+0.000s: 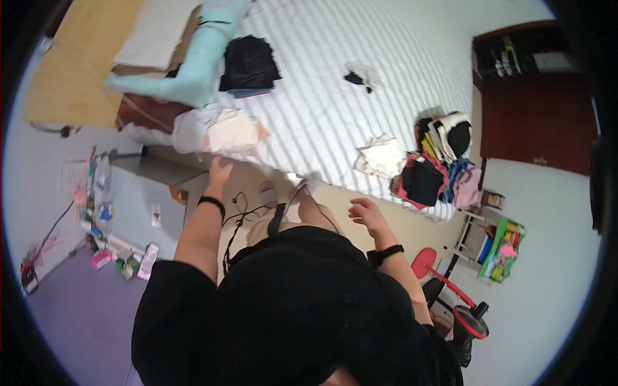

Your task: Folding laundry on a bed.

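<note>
My left hand (pixel 220 171) is just off the near edge of the bed, fingers apart and holding nothing, close below a folded pale peach cloth pile (pixel 232 131). Over the floor, my right hand (pixel 365 213) hangs empty with its fingers loosely curled and apart. Beyond it on the striped bed sheet (pixel 309 111) lie a cream folded cloth (pixel 382 157) and a black garment on red cloth (pixel 422 181). A stack of black folded clothes (pixel 250 62) sits farther back at left. A small black-and-white cloth item (pixel 362 77) lies mid-bed.
At left are a desk (pixel 140 202) lined with small items and a light-blue covered object (pixel 198 62). Black cables (pixel 236 222) run on the floor by my feet. A red and black fan (pixel 470 321) stands at right, near a metal rack (pixel 466 241) and a dark red cabinet (pixel 536 116).
</note>
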Tool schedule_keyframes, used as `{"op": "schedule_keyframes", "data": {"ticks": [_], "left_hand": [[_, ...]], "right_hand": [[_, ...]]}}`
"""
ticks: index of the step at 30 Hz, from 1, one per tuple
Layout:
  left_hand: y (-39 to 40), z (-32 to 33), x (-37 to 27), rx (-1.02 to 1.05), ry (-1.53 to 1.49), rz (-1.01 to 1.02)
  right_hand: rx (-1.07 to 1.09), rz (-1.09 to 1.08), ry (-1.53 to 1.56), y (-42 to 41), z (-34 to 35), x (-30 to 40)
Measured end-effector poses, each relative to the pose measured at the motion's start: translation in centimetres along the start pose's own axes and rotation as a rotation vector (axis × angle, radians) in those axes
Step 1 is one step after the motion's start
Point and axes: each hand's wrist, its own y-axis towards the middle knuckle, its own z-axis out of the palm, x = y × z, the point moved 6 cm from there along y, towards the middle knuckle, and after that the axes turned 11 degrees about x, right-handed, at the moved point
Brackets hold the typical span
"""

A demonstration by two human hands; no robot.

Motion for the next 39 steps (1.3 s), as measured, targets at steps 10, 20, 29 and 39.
{"op": "schedule_keyframes", "data": {"ticks": [10, 20, 29, 39], "left_hand": [[-8.8, 9.7, -10.6, 0.676, -0.059, -0.053], [-13.1, 10.9, -14.1, 0.484, -0.214, -0.392], [-16.3, 13.0, -16.2, 0.451, -0.245, -0.586], [-12.8, 12.9, -18.8, 0.578, -0.226, -0.299]], "right_hand": [[-0.153, -0.173, 0.001, 15.1, -11.2, 11.9], [-0.574, -0.368, -0.705, 34.6, -17.9, 26.6], [-0.551, -0.116, -1.029, 43.3, -18.9, 28.3], [0.629, -0.346, 0.856, 34.2, -10.5, 23.5]]}}
